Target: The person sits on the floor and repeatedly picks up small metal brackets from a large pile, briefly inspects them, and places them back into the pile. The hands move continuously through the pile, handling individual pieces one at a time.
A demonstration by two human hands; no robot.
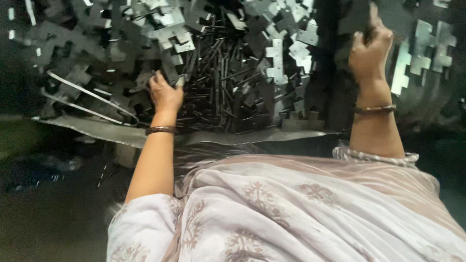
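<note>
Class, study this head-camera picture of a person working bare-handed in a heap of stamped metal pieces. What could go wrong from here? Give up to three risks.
1. The left hand reaches bare into the metal plates and thin dark rods; edges could cut the fingers.
2. The right hand grips a dark metal piece raised above the heap; it might slip and fall.
3. The loose shawl hangs near the sheet's edge and could snag.
</note>
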